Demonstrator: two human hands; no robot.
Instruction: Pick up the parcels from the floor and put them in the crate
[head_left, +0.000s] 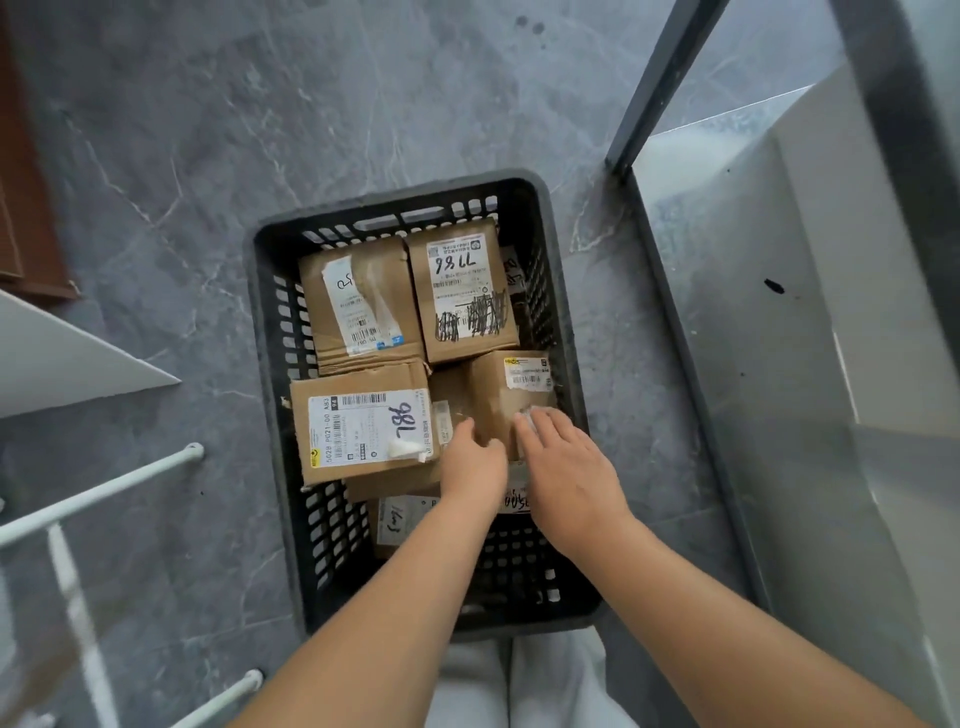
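A black slatted plastic crate (270, 332) stands on the grey floor and holds several brown cardboard parcels with white labels. Two parcels lie at the far end, one marked "7786" (462, 291) and one beside it (358, 301). A parcel marked "786" (363, 431) sits at the near left. At the near right is a smaller parcel (511, 389). My left hand (472, 462) and my right hand (566, 467) both rest on this smaller parcel's near side, fingers spread, inside the crate. More parcels lie partly hidden under my hands.
A grey metal shelf or ledge (779, 364) runs along the right of the crate, with a dark post (660, 88) above it. White tubular rails (98, 493) and a white panel (62, 358) stand at the left. Grey marbled floor (311, 104) lies beyond the crate.
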